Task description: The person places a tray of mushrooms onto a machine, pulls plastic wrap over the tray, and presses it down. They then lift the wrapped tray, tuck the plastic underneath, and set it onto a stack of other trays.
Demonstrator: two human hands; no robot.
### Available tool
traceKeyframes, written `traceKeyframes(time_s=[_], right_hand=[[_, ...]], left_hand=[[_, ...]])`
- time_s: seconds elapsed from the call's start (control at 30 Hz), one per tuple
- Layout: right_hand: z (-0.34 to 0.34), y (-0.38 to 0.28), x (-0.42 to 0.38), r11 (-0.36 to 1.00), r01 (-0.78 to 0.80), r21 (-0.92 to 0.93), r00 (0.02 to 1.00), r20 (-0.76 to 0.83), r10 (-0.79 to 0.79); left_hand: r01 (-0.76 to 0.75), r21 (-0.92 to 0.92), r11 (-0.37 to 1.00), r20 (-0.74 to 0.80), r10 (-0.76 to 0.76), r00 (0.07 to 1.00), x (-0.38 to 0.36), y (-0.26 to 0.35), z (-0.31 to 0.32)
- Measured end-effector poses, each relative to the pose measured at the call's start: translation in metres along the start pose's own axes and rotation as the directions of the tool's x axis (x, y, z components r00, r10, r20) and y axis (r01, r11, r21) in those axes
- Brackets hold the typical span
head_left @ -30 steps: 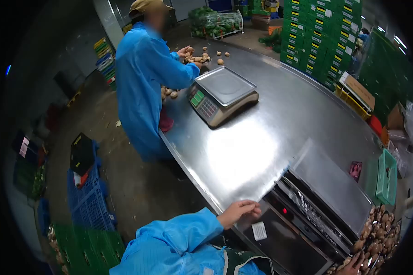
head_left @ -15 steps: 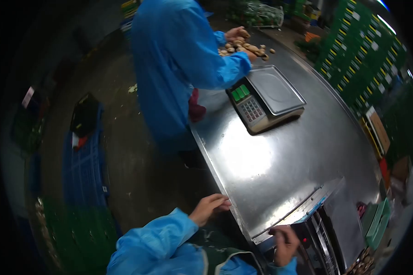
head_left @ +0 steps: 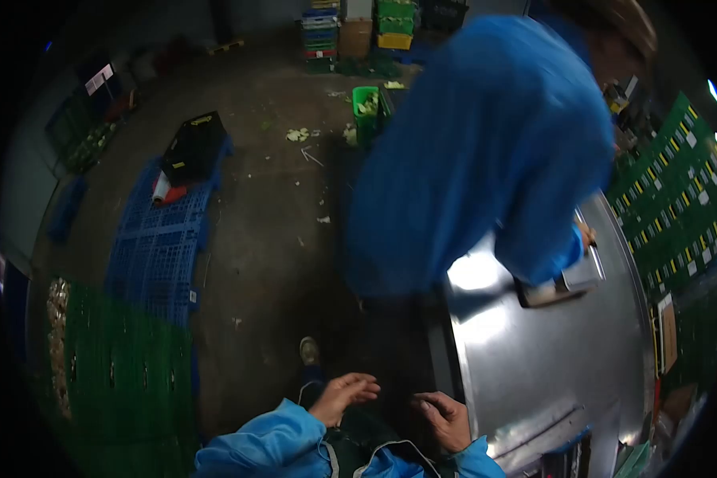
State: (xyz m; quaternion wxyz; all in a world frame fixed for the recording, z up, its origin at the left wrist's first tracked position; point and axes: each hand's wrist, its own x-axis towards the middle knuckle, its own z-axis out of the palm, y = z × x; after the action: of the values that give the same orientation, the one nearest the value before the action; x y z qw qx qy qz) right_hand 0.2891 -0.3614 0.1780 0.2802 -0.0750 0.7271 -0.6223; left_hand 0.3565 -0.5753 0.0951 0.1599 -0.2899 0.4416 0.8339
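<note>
My left hand [head_left: 344,398] hovers in front of my body, fingers loosely stretched toward the right, with nothing visible in it. Across from it, my right hand [head_left: 446,421] is held beside the near corner of the metal table [head_left: 526,358], its thumb and fingers apart and nothing seen between them. A co-worker in a blue gown [head_left: 478,159] leans over the table. The co-worker's hand [head_left: 586,237] is at the weighing scale [head_left: 546,295], which the sleeve partly covers.
On the left floor lie a blue pallet [head_left: 155,247] with a black crate [head_left: 195,143], and green crates [head_left: 127,374] nearer. A green bin [head_left: 366,111] of leaves stands beyond the co-worker. Stacked green crates [head_left: 677,207] line the right. Vegetable scraps [head_left: 297,135] litter the floor.
My view has swung left, showing more floor. My right hand has come away from the sealing machine at the table's end. The co-worker has moved nearer and bent over the scale.
</note>
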Motion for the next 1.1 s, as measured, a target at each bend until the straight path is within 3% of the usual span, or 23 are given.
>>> traceKeyframes(time_s=[0.1, 0.17, 0.3, 0.33, 0.4, 0.47, 0.53, 0.57, 0.6, 0.67, 0.7, 0.77, 0.83, 0.87, 0.9, 0.93, 0.97, 1.07, 1.1], right_hand=[[0.066, -0.017, 0.086, 1.000, 0.003, -0.020, 1.000, -0.014, -0.003], [0.107, -0.019, 0.156, 0.966, 0.156, -0.208, 0.986, 0.085, -0.141], [0.169, -0.072, 0.280, 0.885, 0.362, -0.294, 0.929, 0.196, -0.315], [0.175, -0.086, 0.309, 0.837, 0.442, -0.321, 0.897, 0.165, -0.410], [0.179, -0.102, 0.375, 0.856, 0.439, -0.272, 0.896, 0.057, -0.441], [0.183, -0.127, 0.456, 0.944, 0.329, -0.024, 0.938, -0.105, -0.330], [0.177, -0.145, 0.561, 0.898, 0.440, 0.024, 0.855, -0.316, -0.410], [0.170, -0.153, 0.620, 0.922, 0.374, -0.098, 0.805, -0.459, -0.375], [0.158, -0.159, 0.676, 0.894, 0.435, -0.104, 0.721, -0.555, -0.415], [0.121, -0.174, 0.767, 0.921, 0.162, -0.354, 0.649, -0.665, -0.370], [0.105, -0.198, 0.788, 0.890, -0.120, -0.441, 0.625, -0.730, -0.277], [0.068, -0.205, 0.835, 0.760, -0.332, -0.559, 0.538, -0.774, -0.334], [0.040, -0.193, 0.862, 0.720, -0.446, -0.531, 0.535, -0.804, -0.261], [0.032, -0.172, 0.874, 0.632, -0.493, -0.598, 0.502, -0.789, -0.355], [0.027, -0.158, 0.876, 0.567, -0.513, -0.645, 0.581, -0.747, -0.323], [0.028, -0.143, 0.879, 0.477, -0.550, -0.686, 0.587, -0.723, -0.363], [0.026, -0.131, 0.880, 0.506, -0.497, -0.705, 0.601, -0.701, -0.385], [0.033, -0.132, 0.867, 0.590, -0.333, -0.736, 0.507, -0.667, -0.546], [0.032, -0.138, 0.863, 0.596, -0.325, -0.734, 0.531, -0.664, -0.527]], left_hand=[[-0.042, 0.009, 0.999, 0.084, 0.041, 0.996, 0.030, 0.056, -0.066], [-0.107, 0.036, 0.994, -0.027, 0.108, 0.994, 0.045, 0.107, -0.123], [-0.370, -0.007, 0.929, -0.250, 0.357, 0.900, 0.061, 0.225, -0.213], [-0.413, -0.010, 0.911, -0.266, 0.396, 0.879, 0.064, 0.254, -0.226], [-0.430, 0.017, 0.903, -0.246, 0.421, 0.873, 0.084, 0.298, -0.241], [-0.435, 0.023, 0.900, -0.231, 0.428, 0.874, 0.115, 0.330, -0.242], [-0.358, 0.077, 0.931, -0.097, 0.364, 0.926, 0.149, 0.357, -0.230], [-0.324, 0.131, 0.937, -0.014, 0.328, 0.944, 0.170, 0.372, -0.224], [-0.308, 0.183, 0.933, 0.082, 0.298, 0.951, 0.190, 0.388, -0.219], [-0.306, 0.303, 0.902, 0.227, 0.244, 0.943, 0.231, 0.428, -0.210], [-0.306, 0.320, 0.897, 0.241, 0.235, 0.942, 0.254, 0.447, -0.212], [-0.302, 0.352, 0.886, 0.240, 0.227, 0.944, 0.300, 0.488, -0.219], [-0.268, 0.365, 0.892, 0.109, 0.244, 0.964, 0.344, 0.528, -0.221], [-0.268, 0.360, 0.894, 0.114, 0.243, 0.963, 0.365, 0.548, -0.222], [-0.278, 0.349, 0.895, 0.125, 0.250, 0.960, 0.385, 0.569, -0.221], [-0.274, 0.351, 0.895, 0.154, 0.234, 0.960, 0.404, 0.592, -0.215], [-0.271, 0.368, 0.890, 0.173, 0.220, 0.960, 0.423, 0.613, -0.209], [-0.280, 0.405, 0.871, 0.274, 0.176, 0.945, 0.490, 0.666, -0.184], [-0.285, 0.422, 0.861, 0.316, 0.155, 0.936, 0.513, 0.682, -0.170]])
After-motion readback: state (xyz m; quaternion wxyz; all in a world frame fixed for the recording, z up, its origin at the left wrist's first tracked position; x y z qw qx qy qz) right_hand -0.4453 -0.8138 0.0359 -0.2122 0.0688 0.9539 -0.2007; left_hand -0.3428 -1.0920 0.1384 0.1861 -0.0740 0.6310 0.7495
